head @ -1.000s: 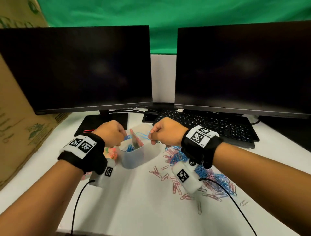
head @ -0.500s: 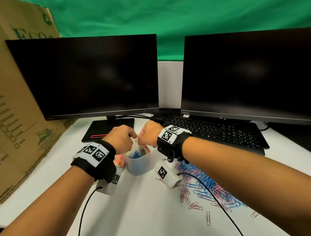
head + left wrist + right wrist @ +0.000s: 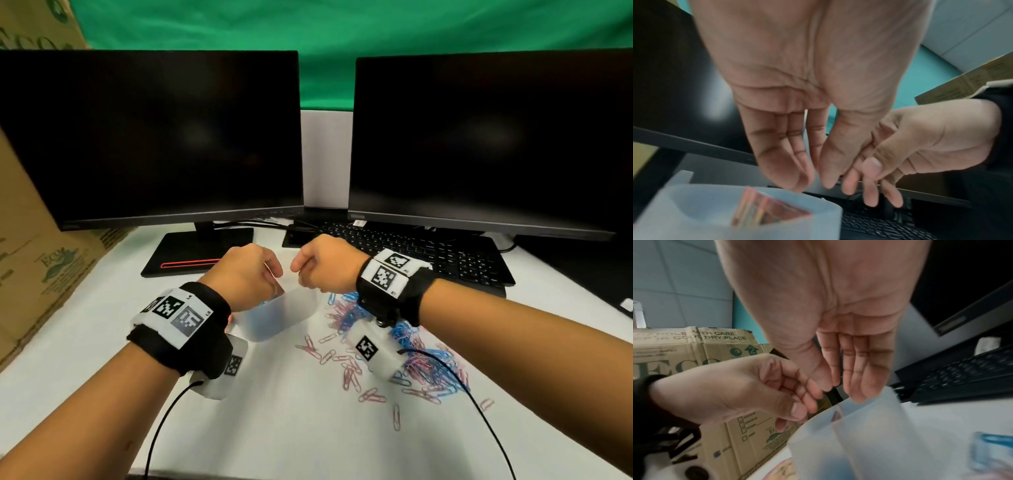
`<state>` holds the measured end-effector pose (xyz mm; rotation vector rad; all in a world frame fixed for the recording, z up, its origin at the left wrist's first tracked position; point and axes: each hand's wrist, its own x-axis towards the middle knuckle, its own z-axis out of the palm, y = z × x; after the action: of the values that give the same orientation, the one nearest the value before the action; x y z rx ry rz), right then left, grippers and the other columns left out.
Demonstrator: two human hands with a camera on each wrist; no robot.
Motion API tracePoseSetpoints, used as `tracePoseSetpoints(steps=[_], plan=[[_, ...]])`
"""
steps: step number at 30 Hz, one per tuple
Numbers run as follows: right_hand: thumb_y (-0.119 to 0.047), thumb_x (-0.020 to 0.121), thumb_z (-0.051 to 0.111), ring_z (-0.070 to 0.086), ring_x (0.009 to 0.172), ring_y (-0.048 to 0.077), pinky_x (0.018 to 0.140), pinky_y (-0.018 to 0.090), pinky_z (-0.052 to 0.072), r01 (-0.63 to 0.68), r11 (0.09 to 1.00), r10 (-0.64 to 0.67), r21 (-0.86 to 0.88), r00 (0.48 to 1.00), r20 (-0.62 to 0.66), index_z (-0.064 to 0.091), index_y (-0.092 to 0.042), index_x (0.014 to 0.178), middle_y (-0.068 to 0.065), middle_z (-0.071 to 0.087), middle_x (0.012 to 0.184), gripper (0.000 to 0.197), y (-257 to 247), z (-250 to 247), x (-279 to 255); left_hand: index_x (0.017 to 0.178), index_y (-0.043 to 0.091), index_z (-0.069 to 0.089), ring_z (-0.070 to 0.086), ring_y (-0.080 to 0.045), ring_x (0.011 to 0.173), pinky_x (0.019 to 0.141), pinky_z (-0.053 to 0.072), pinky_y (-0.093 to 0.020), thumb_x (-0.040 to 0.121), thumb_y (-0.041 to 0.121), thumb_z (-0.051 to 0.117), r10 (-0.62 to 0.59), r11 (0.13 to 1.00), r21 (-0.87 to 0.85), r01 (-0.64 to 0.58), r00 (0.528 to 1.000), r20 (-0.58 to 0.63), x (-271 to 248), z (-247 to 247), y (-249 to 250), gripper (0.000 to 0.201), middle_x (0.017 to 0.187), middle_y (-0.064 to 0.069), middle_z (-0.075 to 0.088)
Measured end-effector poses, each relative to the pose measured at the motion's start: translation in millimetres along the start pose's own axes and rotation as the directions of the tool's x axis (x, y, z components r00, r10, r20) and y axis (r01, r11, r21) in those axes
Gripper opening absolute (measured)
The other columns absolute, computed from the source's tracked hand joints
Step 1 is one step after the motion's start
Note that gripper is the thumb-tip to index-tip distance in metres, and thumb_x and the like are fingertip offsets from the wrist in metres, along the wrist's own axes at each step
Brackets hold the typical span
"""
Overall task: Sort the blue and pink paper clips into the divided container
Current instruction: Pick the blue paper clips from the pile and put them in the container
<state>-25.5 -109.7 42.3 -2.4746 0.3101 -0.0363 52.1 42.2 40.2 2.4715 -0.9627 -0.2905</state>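
A translucent divided container (image 3: 274, 318) stands on the white table, its pinkish divider (image 3: 766, 211) blurred in the left wrist view. My left hand (image 3: 274, 270) hovers over its left rim and my right hand (image 3: 296, 267) over its far right corner, a small gap between them. In the wrist views the left hand (image 3: 815, 180) and the right hand (image 3: 838, 389) have loosely bent fingers with the thumbs near them, and no clip shows between them. A heap of blue and pink paper clips (image 3: 411, 353) lies right of the container (image 3: 869, 443), partly under my right wrist.
Two dark monitors (image 3: 154, 137) stand behind, and a black keyboard (image 3: 428, 253) lies under the right one. A cardboard box (image 3: 30, 240) closes off the left side. Stray pink clips (image 3: 346, 363) lie near the container. Wrist-camera cables (image 3: 161, 421) trail toward the front edge.
A second ago my right hand pinched blue clips over the container. Both hands then met above it. Now they sit slightly apart, and no clip is visible.
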Motion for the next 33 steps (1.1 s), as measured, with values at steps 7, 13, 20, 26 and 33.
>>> tracePoseSetpoints(steps=[7,13,20,26,33], plan=[[-0.010,0.083,0.055,0.064,0.075,0.009,0.076,0.025,0.053,-0.130,0.961,0.136,-0.243,0.991,0.008,0.076,-0.018,0.089,-0.008,0.070,0.078,0.023,78.3,-20.7,-89.8,0.081,0.024,0.070,0.062,-0.009,0.074,0.067,0.045,-0.017,0.080,0.009,0.066,0.220,0.974,0.020,-0.226,0.962,0.161,-13.0,64.5,34.0,0.016,0.074,0.011,0.066],[-0.011,0.080,0.052,0.064,0.073,0.013,0.073,0.030,0.056,-0.205,0.932,0.225,-0.298,0.974,0.034,0.072,-0.019,0.083,-0.005,0.071,0.077,0.023,103.4,-12.3,-136.0,0.091,0.022,0.072,0.064,-0.010,0.080,0.074,0.050,-0.021,0.082,0.010,0.058,0.338,0.926,0.065,-0.373,0.891,0.302,-14.9,108.2,59.0,0.021,0.085,0.009,0.070],[-0.009,0.081,0.048,0.064,0.078,0.016,0.073,0.029,0.054,-0.227,0.911,0.246,-0.345,0.969,0.012,0.073,-0.020,0.090,-0.004,0.072,0.084,0.028,125.4,-18.5,-156.1,0.090,0.021,0.069,0.062,-0.023,0.091,0.079,0.053,-0.034,0.082,0.011,0.057,0.346,0.839,0.288,-0.461,0.861,0.372,-5.9,132.4,64.3,0.018,0.097,0.001,0.064],[-0.015,0.081,0.049,0.062,0.087,0.012,0.079,0.029,0.052,-0.157,0.910,0.202,-0.383,0.976,0.081,0.073,-0.024,0.094,-0.008,0.071,0.094,0.029,138.7,-18.1,-174.9,0.086,0.019,0.067,0.060,-0.018,0.084,0.068,0.045,-0.027,0.086,0.012,0.055,0.305,0.875,0.241,-0.419,0.866,0.396,-4.5,132.0,62.4,0.014,0.087,0.004,0.063],[-0.021,0.082,0.049,0.060,0.083,0.016,0.074,0.032,0.050,-0.016,0.877,0.072,-0.479,0.993,0.098,0.071,-0.022,0.090,-0.005,0.065,0.094,0.023,152.1,-4.3,-180.5,0.078,0.018,0.064,0.060,-0.021,0.083,0.066,0.048,-0.028,0.078,0.010,0.053,0.311,0.867,0.260,-0.426,0.869,0.386,-7.0,129.8,61.8,0.013,0.089,0.001,0.063]])
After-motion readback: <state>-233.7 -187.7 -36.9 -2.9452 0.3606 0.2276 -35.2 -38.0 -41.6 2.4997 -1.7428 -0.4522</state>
